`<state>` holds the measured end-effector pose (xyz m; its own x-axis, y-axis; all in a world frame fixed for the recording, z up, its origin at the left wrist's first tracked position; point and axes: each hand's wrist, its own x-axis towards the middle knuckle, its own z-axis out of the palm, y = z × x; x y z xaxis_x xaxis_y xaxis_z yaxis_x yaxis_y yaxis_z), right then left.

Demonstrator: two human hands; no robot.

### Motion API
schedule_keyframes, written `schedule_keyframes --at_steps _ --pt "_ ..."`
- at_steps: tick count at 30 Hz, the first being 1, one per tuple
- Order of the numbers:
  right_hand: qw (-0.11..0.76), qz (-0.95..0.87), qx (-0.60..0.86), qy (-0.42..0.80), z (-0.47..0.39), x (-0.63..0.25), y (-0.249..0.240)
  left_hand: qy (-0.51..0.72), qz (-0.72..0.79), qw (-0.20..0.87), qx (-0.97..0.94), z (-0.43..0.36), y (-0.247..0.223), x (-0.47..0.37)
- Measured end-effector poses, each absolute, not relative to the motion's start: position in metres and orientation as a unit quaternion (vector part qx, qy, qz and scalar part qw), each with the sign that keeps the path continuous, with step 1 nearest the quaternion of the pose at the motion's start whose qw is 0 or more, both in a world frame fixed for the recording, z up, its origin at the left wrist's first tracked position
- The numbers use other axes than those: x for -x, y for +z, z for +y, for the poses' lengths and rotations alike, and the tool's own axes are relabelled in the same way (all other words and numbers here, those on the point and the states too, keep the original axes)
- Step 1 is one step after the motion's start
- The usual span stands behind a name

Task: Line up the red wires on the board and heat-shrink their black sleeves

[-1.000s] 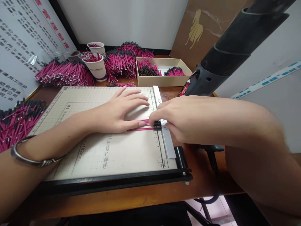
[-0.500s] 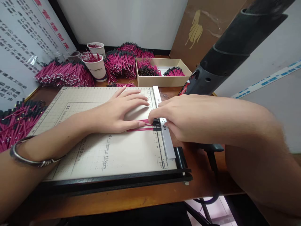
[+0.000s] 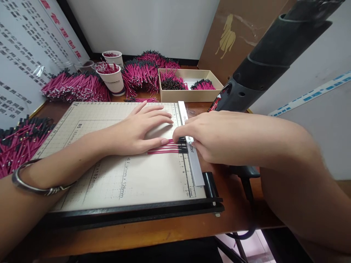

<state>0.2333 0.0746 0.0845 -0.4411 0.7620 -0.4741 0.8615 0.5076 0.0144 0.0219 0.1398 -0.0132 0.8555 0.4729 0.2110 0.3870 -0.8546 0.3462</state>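
Several thin pink wires [image 3: 164, 149] with black ends lie side by side across the cream gridded board of a paper cutter [image 3: 153, 179]. Their black ends reach up to the white guard strip [image 3: 195, 166] at the board's right edge. My left hand [image 3: 145, 126] lies flat on the board, fingers spread, its thumb resting on the wires. Over the strip, my right hand [image 3: 204, 137] has its fingers curled in a pinch at the black ends, index finger on the wires. Part of the wires is hidden beneath both hands.
Heaps of pink wires [image 3: 76, 86] stand behind and left of the board. Paper cups [image 3: 112, 82] and a cream box [image 3: 189, 96] hold more. A thick black cylindrical arm [image 3: 257, 71] slants down at right, near my right forearm. A brown board [image 3: 244, 29] leans behind.
More wires now show, spread apart below my left thumb. The thumb tip has moved up slightly; my right hand stays at the black ends.
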Motion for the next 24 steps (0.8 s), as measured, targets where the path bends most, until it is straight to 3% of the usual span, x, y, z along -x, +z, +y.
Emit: schedule_keyframes --at_steps 24 --pt "0.207 0.827 -0.508 -0.126 0.0750 -0.2342 0.0846 0.132 0.244 0.161 -0.947 0.1391 -0.0116 -0.0220"
